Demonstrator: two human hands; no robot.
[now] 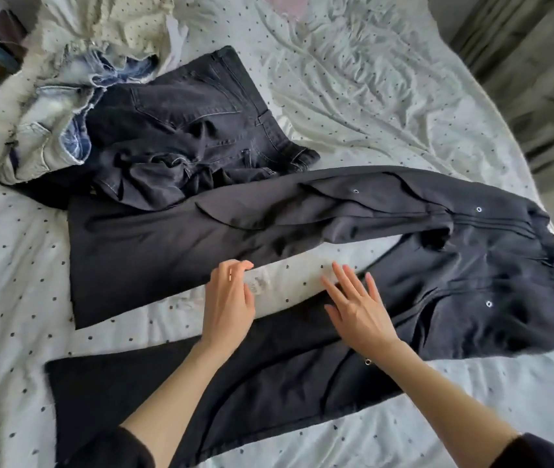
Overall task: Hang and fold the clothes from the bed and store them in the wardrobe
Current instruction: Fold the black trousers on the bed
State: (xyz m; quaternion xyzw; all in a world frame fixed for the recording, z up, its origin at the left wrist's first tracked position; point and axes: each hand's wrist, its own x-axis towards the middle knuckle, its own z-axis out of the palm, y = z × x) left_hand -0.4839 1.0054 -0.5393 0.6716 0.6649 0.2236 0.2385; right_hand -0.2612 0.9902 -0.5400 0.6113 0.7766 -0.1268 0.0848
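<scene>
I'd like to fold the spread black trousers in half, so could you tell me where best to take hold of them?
Probably pinch the near leg's hem with the left hand, coming from the left. The black trousers lie flat, legs splayed in a V, and that free edge could swing onto the far leg.

Two bare forearms; dark sleeves pushed up near both elbows, left hand (228, 305) and right hand (358, 310) ungloved.
</scene>
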